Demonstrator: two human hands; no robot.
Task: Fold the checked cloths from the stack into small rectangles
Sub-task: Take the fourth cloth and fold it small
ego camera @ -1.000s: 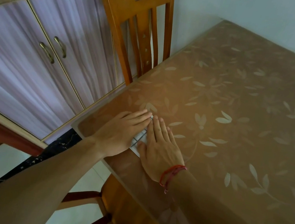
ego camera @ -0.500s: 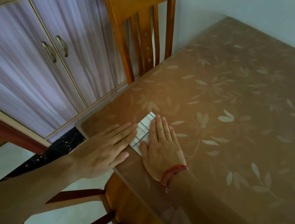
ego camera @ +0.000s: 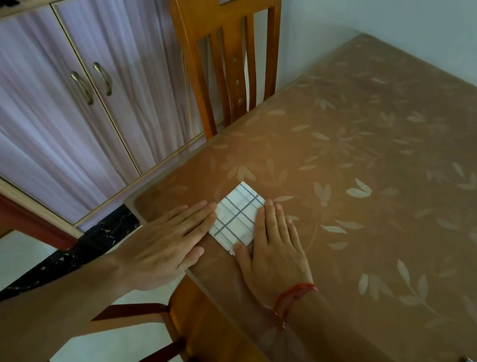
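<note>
one checked cloth (ego camera: 236,216) | small white folded rectangle, grey lines | both hands' fingers flat, gripping nothing

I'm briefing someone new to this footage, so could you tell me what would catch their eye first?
A small folded checked cloth lies near the table's left corner, flanked by the flat left hand and right hand. A red wrist string stands out, and an orange wooden chair rises behind.
</note>
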